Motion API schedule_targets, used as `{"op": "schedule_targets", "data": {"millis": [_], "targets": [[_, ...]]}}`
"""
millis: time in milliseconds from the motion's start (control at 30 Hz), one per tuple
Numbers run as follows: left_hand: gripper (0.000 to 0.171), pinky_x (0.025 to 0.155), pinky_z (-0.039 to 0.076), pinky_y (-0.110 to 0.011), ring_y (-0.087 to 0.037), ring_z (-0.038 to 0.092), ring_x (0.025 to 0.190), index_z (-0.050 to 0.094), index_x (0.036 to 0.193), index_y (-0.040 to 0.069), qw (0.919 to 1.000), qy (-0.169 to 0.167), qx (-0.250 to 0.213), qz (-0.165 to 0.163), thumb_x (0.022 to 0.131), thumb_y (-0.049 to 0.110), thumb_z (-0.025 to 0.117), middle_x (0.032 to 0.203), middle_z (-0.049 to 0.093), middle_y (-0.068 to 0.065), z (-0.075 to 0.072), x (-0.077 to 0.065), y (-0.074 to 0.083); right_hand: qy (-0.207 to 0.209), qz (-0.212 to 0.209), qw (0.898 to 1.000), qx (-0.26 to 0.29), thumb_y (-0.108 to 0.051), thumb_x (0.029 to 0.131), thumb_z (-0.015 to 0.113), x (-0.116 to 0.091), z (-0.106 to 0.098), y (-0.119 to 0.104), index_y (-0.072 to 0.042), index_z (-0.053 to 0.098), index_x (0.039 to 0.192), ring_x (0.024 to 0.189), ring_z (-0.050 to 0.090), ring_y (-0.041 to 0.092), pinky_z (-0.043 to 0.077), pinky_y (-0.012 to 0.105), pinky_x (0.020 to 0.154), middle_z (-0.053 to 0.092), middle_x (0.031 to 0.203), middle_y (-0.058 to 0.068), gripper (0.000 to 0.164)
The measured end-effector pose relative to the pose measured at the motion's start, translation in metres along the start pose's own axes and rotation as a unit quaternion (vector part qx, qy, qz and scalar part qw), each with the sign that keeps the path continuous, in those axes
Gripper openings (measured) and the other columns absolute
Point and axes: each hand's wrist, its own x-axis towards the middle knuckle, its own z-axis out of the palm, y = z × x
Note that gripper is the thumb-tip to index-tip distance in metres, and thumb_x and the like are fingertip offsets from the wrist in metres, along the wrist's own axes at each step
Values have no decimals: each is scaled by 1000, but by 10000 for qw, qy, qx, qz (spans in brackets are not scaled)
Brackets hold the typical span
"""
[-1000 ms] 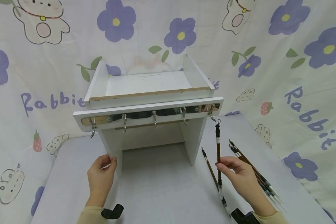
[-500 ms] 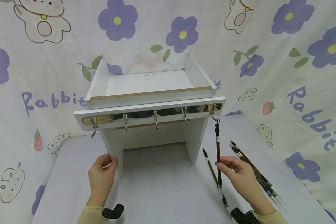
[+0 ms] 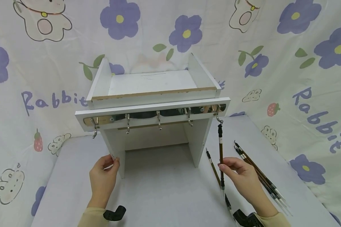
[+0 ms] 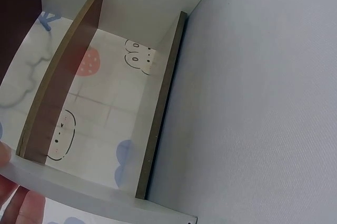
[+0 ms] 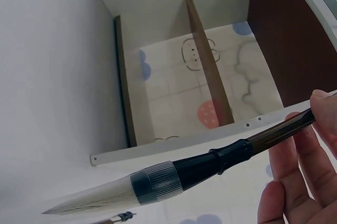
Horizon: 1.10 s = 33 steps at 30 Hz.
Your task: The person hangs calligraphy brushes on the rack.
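My right hand (image 3: 240, 176) pinches the brown handle of a calligraphy brush (image 3: 221, 148) between thumb and fingers. The brush hangs upright, bristles down, its top loop right at the rightmost metal hook (image 3: 218, 115) of a white shelf (image 3: 156, 95). In the right wrist view the pale bristle tip (image 5: 100, 195) and dark ferrule show large. My left hand (image 3: 103, 176) grips the front edge of the shelf's left side panel (image 3: 113, 148); in the left wrist view its fingertips (image 4: 32, 205) lie at that edge.
Several more hooks, such as the middle one (image 3: 158, 121), line the shelf's front rail. A loose brush (image 3: 214, 170) lies on the white table (image 3: 159, 198) behind the held one. A bundle of brushes (image 3: 258, 171) lies at the right. A patterned curtain (image 3: 147, 19) backs the table.
The held brush's loop has risen slightly and shifted left, from beside the rightmost hook to its tip. Both hands keep their holds and have barely moved.
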Motion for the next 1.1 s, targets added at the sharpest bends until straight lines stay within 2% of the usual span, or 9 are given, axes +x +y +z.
{"op": "schedule_targets", "data": {"millis": [200, 367, 700, 933, 1100], "targets": [[15, 62, 50, -12, -6, 59, 77, 64, 89, 11, 10000, -44, -2, 74, 79, 21, 67, 84, 63, 5, -1, 0, -1, -30, 52, 9999, 95, -19, 84, 62, 3, 0, 5, -3, 60, 100, 90, 60, 18, 52, 27, 74, 63, 99, 12, 23], [15, 62, 50, -12, -6, 59, 76, 64, 90, 11, 10000, -47, -11, 76, 79, 22, 67, 84, 62, 5, -1, 0, 0, 90, 63, 9999, -131, -22, 83, 63, 5, 2, 5, -5, 61, 99, 87, 61, 18, 52, 25, 71, 65, 95, 7, 23], [15, 62, 51, -13, -6, 59, 76, 64, 89, 11, 10000, -25, -20, 61, 79, 22, 67, 82, 62, 4, -2, 1, 1, 237, 10, 9990, -374, -20, 83, 64, 17, 14, 5, -7, 61, 98, 83, 59, 16, 49, 22, 71, 63, 92, 5, 20], [14, 61, 51, -13, -6, 60, 74, 64, 88, 11, 9999, 11, -96, 37, 79, 20, 67, 80, 63, 4, -1, 1, 1, 104, -43, 9999, 75, -16, 83, 63, 25, 22, 13, 0, 59, 98, 83, 60, 26, 52, 26, 69, 63, 92, 15, 21], [14, 61, 51, -14, -5, 60, 75, 65, 89, 11, 9999, 46, -104, 72, 79, 20, 67, 80, 63, 5, -1, 1, 1, 30, 9, 9999, 159, -16, 84, 62, 25, 23, 16, 0, 58, 99, 84, 60, 26, 53, 28, 69, 62, 93, 16, 22]]}}
